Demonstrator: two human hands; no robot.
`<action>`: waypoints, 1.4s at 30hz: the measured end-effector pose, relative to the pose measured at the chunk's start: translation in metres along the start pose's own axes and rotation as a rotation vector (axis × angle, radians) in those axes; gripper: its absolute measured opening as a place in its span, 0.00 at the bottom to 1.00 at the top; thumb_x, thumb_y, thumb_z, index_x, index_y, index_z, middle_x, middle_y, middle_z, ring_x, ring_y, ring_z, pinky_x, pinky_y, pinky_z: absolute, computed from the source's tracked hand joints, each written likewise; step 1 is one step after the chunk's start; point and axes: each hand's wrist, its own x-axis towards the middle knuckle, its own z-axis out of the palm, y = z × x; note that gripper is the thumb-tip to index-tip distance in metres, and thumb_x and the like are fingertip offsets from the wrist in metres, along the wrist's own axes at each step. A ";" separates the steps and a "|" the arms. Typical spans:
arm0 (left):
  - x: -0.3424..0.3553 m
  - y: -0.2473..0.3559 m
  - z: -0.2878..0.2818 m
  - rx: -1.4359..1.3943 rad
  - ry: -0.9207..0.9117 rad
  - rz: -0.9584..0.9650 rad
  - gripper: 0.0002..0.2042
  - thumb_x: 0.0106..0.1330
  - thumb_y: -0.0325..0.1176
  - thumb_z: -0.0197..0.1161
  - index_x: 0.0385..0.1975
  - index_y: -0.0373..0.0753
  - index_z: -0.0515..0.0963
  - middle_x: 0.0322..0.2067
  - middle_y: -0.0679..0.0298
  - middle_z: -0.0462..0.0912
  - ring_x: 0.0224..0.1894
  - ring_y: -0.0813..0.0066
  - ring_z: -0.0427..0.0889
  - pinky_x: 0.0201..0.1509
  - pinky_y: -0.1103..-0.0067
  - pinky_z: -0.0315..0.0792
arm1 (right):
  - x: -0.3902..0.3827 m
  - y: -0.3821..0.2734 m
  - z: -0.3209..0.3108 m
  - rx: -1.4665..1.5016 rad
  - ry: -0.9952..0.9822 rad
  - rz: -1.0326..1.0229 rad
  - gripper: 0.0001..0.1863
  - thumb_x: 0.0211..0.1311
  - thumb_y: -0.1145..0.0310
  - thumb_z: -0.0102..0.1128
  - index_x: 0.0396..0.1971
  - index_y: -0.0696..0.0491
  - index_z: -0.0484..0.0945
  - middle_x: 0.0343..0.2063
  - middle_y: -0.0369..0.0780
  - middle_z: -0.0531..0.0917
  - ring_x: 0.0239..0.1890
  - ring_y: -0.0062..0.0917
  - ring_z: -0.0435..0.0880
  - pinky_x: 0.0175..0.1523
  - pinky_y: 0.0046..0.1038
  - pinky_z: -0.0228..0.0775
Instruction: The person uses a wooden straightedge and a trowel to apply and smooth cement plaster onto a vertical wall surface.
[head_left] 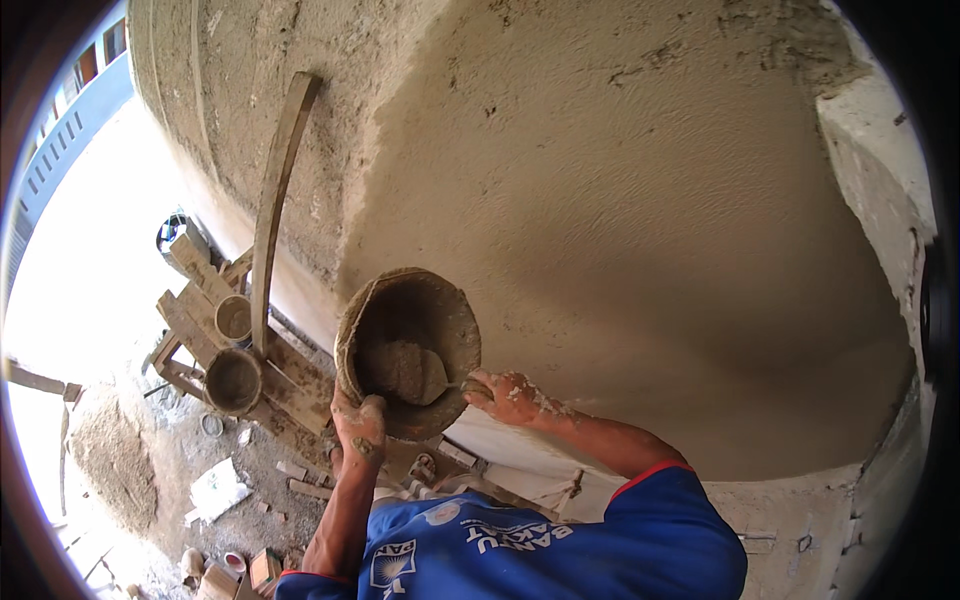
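Step in hand: looks like I'm loading my trowel (434,378) w/ mortar (392,368) from the bucket (455,310), my judgement.
Next move: prob. calls for a steady bucket, trowel eased out approx. level so the load doesn't slide off; rim is close to my knuckles, so mind the clearance.
L hand: my left hand (358,428) is closed on the bucket's lower-left edge, thumb up by the rim.
R hand: my right hand (505,398) is wrapped round the trowel handle at the rim's right side; grip covers most of the handle.
Trowel: blade inside the bucket, against the mortar.
Bucket: tilted, mouth facing me, in front of the wall (600,230); mortar lump low inside, inner sides caked; can't tell how deep it goes.
Tub on bench: the bigger tub (232,358) sits on the wooden bench (188,325), down L; greyish stuff inside, exact kind unclear.
Pail: smaller pail (219,310) just beyond the tub, brownish stuff in it, too small to ID.
Far container: dark container (170,238) past the bench, contents n/a from here.
Wall: smooth, damp-looking coat R of a rougher strip; long wooden batten (278,185) stands in front of the rough part.
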 end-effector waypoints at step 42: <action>-0.091 -0.079 -0.007 -0.027 0.366 0.069 0.25 0.46 0.19 0.51 0.50 0.32 0.73 0.39 0.61 0.80 0.38 0.73 0.77 0.44 0.78 0.71 | -0.173 0.033 -0.327 -0.031 1.066 -0.097 0.26 0.63 0.64 0.53 0.59 0.59 0.65 0.26 0.37 0.77 0.24 0.16 0.74 0.28 0.23 0.71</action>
